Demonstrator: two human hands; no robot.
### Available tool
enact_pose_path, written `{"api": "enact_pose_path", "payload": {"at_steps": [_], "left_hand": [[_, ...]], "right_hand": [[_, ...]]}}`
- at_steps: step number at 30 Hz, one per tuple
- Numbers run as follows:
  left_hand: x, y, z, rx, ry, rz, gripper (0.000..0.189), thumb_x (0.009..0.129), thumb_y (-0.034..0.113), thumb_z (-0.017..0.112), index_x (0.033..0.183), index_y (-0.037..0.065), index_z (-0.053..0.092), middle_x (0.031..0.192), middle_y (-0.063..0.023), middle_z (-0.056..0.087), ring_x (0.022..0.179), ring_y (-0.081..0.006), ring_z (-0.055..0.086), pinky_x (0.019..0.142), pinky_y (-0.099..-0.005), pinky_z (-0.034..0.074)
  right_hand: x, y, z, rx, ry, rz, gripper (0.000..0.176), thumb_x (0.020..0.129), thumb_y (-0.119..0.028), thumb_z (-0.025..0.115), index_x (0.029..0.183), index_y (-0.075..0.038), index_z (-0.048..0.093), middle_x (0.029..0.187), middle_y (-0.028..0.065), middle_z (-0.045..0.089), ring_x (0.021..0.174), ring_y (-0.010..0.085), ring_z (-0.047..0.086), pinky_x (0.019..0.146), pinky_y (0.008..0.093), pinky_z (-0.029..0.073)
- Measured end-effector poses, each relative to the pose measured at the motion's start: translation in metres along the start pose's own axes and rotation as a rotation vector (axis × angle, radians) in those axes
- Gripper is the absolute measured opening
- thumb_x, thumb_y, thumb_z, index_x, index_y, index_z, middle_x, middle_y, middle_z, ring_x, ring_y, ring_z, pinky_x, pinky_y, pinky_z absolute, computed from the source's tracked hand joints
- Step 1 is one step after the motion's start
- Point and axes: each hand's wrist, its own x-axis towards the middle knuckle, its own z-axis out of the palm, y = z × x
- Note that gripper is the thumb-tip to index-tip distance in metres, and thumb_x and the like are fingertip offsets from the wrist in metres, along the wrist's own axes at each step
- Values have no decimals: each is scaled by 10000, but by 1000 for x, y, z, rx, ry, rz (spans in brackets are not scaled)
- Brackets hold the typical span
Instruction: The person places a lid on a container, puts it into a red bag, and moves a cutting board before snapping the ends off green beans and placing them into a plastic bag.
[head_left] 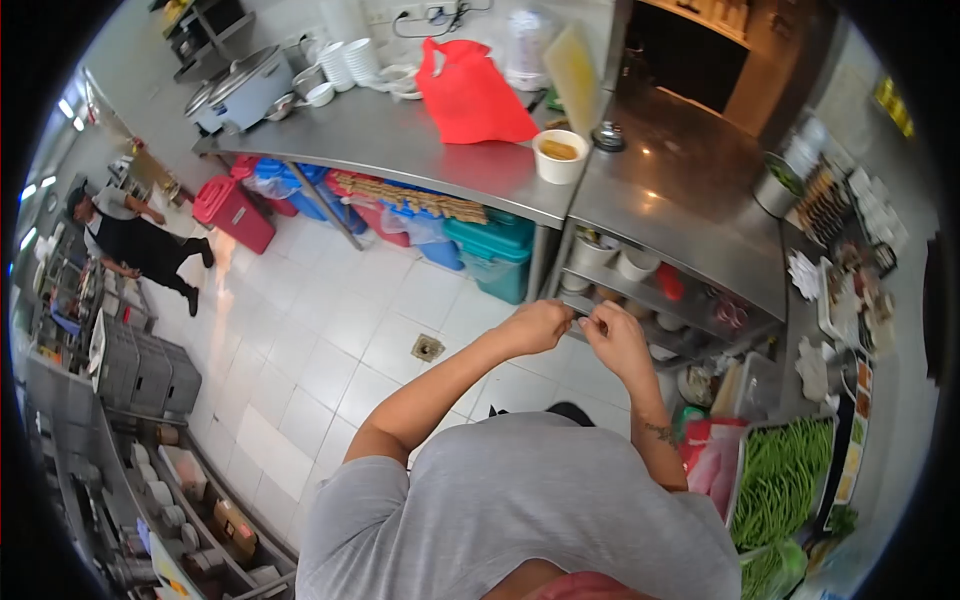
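My left hand (538, 326) and my right hand (615, 340) are raised in front of my grey shirt, close together above the white tiled floor. Both have their fingers curled, and the fingertips nearly meet between the hands. Whatever is pinched there is too small to make out. My right forearm has a small tattoo. The hands hover in front of the lower shelf (640, 300) of a steel counter, which holds bowls and containers.
A steel counter (420, 150) carries a red bag (468, 95), a white bowl (559, 156), stacked bowls (350, 60) and rice cookers (245, 90). Red (233, 212) and teal (495, 255) bins sit beneath it. Green beans (785, 480) fill a tray at right. Another person (135, 240) stands far left by grey crates (145, 370).
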Motion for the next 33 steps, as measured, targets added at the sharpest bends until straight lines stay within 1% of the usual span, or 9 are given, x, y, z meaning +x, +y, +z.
{"api": "enact_pose_path", "payload": {"at_steps": [5, 14, 15, 18, 22, 26, 28, 30, 33], "left_hand": [[2, -71, -65, -26, 120, -74, 132, 852, 108, 557, 833, -15, 601, 844, -187, 610, 835, -382, 581, 725, -441, 463], [34, -232, -189, -17, 354, -211, 133, 844, 112, 572, 889, -9, 608, 811, -221, 606, 790, -403, 583, 702, -436, 467], [39, -245, -213, 28, 409, -183, 137, 846, 102, 561, 916, 3, 624, 776, -180, 625, 725, -325, 610, 677, -385, 479], [58, -288, -283, -106, 533, -390, 159, 818, 97, 543, 890, 3, 649, 791, -210, 632, 779, -366, 626, 714, -417, 486], [107, -376, -358, -339, 724, -524, 179, 849, 103, 536, 919, 6, 669, 705, -101, 645, 642, -178, 600, 613, -312, 477], [178, -472, -433, -223, 827, -407, 195, 867, 122, 527, 901, -7, 668, 725, -86, 646, 628, -144, 581, 590, -289, 467], [220, -538, -471, -162, 790, -377, 214, 858, 150, 535, 907, -11, 667, 773, -119, 666, 677, -184, 612, 642, -316, 481], [267, -621, -507, 122, 771, -328, 247, 816, 148, 540, 938, -22, 670, 877, -202, 678, 838, -327, 646, 767, -386, 480], [326, -710, -551, 316, 777, -195, 239, 767, 88, 526, 919, -24, 674, 874, -223, 667, 827, -374, 634, 748, -420, 489]], "right_hand": [[87, -22, 41, 36, -349, -107, 285, 830, -185, 623, 1048, -23, 536, 1019, 168, 557, 862, 316, 609, 754, 411, 466], [257, -38, 112, -166, -526, -205, 257, 854, -266, 599, 995, -53, 630, 997, 156, 589, 932, 336, 588, 811, 427, 465], [277, -42, 121, -104, -542, -258, 245, 860, -261, 591, 982, -53, 634, 980, 151, 594, 929, 330, 589, 810, 422, 467], [320, -61, 145, -24, -538, -321, 213, 869, -239, 584, 956, -52, 639, 936, 140, 604, 912, 321, 590, 803, 408, 469], [356, -64, 159, 102, -561, -306, 184, 870, -212, 591, 932, -44, 634, 881, 126, 609, 891, 291, 593, 791, 385, 468], [380, -39, 173, 229, -465, -77, 155, 873, -174, 591, 928, -33, 623, 842, 112, 621, 821, 257, 604, 741, 351, 479], [382, -25, 179, 289, -319, 56, 140, 882, -150, 581, 928, -24, 620, 815, 94, 630, 764, 219, 613, 702, 327, 488], [384, -21, 186, 487, -116, 314, 135, 888, -136, 580, 921, -11, 620, 778, 77, 629, 707, 178, 606, 665, 302, 487], [378, -26, 204, 633, 195, 617, 145, 898, -132, 577, 913, 5, 620, 732, 53, 619, 662, 126, 590, 636, 274, 481]]}}
